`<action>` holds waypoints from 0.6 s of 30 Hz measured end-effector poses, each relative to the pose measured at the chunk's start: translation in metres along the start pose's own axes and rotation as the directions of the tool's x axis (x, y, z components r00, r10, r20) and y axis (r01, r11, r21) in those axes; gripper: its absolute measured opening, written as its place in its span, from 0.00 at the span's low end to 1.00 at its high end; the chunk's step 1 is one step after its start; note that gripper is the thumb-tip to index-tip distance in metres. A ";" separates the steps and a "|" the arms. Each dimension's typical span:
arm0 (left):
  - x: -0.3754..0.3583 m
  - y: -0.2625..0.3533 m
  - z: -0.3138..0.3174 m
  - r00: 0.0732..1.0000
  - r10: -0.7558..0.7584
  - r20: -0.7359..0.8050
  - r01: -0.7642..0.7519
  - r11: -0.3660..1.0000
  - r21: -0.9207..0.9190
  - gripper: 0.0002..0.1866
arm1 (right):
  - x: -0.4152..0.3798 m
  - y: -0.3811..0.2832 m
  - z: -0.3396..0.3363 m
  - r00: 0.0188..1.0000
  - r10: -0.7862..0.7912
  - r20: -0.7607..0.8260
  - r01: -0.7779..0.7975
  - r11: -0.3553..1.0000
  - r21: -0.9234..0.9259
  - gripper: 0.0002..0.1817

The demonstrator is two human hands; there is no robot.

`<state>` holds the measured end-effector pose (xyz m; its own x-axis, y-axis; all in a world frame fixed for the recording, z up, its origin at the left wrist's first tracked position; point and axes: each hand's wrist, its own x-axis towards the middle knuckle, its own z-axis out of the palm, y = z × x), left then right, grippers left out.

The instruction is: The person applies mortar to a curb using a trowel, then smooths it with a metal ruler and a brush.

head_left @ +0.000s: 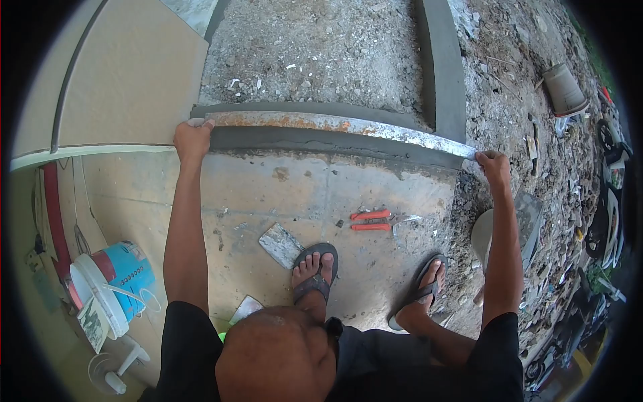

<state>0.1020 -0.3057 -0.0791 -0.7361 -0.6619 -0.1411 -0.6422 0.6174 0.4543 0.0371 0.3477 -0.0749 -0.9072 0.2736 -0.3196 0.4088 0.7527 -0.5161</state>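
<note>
A long metal straightedge (321, 123), rusty along its left part and bright at the right, lies across a low band of wet grey mortar (288, 139). My left hand (192, 139) is closed around its left end, by the corner of the tan wall panel. At the opposite end, my right hand (494, 166) pinches the bar's tip, just past the mortar's right edge. Both arms reach out straight. Mortar is visible on both sides of the bar, and its near edge looks rough where it meets the tiled floor (268, 177).
Red-handled pliers (372, 221) and a speckled tile piece (281, 245) lie on the floor near my sandalled feet. A white bucket (97, 295) and a blue container (130, 275) stand left. Rubble ground (529, 87) with a grey bucket (564, 90) is at right.
</note>
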 end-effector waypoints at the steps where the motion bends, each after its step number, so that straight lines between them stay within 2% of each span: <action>1: -0.004 0.005 0.001 1.000 -0.009 0.018 0.010 0.999 -0.032 0.20 | 0.000 0.007 -0.004 1.000 0.006 0.008 -0.006 1.000 -0.010 0.14; 5: -0.019 0.008 0.004 1.000 -0.022 0.022 0.025 0.993 -0.118 0.17 | -0.004 0.027 -0.005 0.999 -0.026 0.041 0.027 1.000 -0.011 0.16; 8: -0.031 -0.021 -0.003 0.994 -0.111 0.002 0.107 0.949 -0.297 0.19 | -0.012 0.022 0.009 0.998 -0.014 0.059 0.015 1.000 -0.017 0.17; 9: -0.033 -0.027 -0.003 0.992 -0.126 -0.016 0.116 0.949 -0.293 0.19 | -0.013 0.020 0.011 0.998 -0.018 0.065 0.020 0.999 -0.031 0.17; 11: -0.039 -0.038 -0.005 0.971 -0.214 0.104 0.238 0.849 -0.473 0.21 | -0.014 0.018 0.016 0.996 -0.039 0.082 0.042 0.999 -0.033 0.18; 13: -0.042 -0.052 -0.002 0.967 -0.236 0.093 0.251 0.842 -0.478 0.22 | -0.018 0.007 0.017 0.995 -0.053 0.087 0.056 0.998 -0.037 0.18; 15: -0.042 -0.065 0.004 0.954 -0.240 0.177 0.297 0.713 -0.635 0.27 | -0.029 -0.007 0.018 0.993 -0.056 0.106 0.059 0.998 -0.026 0.19; 16: -0.042 -0.069 0.003 0.955 -0.244 0.169 0.295 0.711 -0.638 0.27 | -0.028 -0.006 0.020 0.992 -0.065 0.109 0.068 0.997 -0.023 0.19; 18: -0.046 -0.070 0.003 0.923 -0.248 0.293 0.384 0.590 -0.711 0.30 | -0.024 0.000 0.024 0.991 -0.070 0.112 0.069 0.997 0.015 0.19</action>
<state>0.1800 -0.3169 -0.1070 -0.5834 -0.6395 -0.5007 -0.5094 -0.1921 0.8388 0.0609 0.3272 -0.0861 -0.9169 0.1512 -0.3695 0.3465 0.7608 -0.5488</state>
